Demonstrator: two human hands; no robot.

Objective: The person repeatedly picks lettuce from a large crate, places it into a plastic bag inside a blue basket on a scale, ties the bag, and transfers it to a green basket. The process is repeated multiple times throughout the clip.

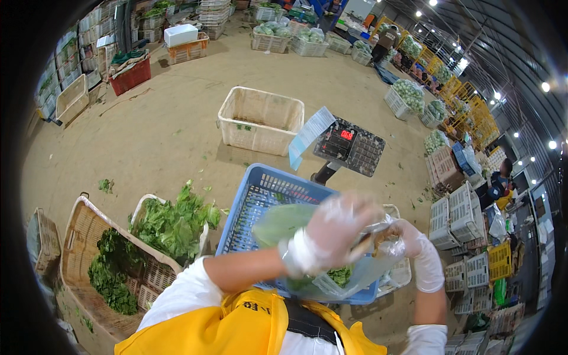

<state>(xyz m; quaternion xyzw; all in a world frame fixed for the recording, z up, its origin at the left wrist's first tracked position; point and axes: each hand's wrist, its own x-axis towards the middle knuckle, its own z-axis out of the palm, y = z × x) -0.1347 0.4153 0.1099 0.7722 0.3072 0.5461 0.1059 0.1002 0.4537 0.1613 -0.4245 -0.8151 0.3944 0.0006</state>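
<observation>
My left hand (341, 230), in a clear plastic glove and blurred, is at the gathered mouth of a clear plastic bag (350, 284). The gloved right hand (401, 237) grips the same gathered plastic from the other side. Leafy greens (341, 276) show through the bag, which hangs over a blue plastic basket (235, 213). Inside the basket, left of my hands, lies a pale green bagged bundle (279, 222), partly covered by my left wrist. Behind the basket stands a digital scale's display (349, 145) with a strip of paper (310, 133) at its left side.
A beige plastic crate (262, 142) stands beyond the basket. Crates of leafy greens (177, 222) and darker leaves (111, 275) are at my left. Stacked white crates (457, 213) line the right. Distant people (386, 42) are among the produce.
</observation>
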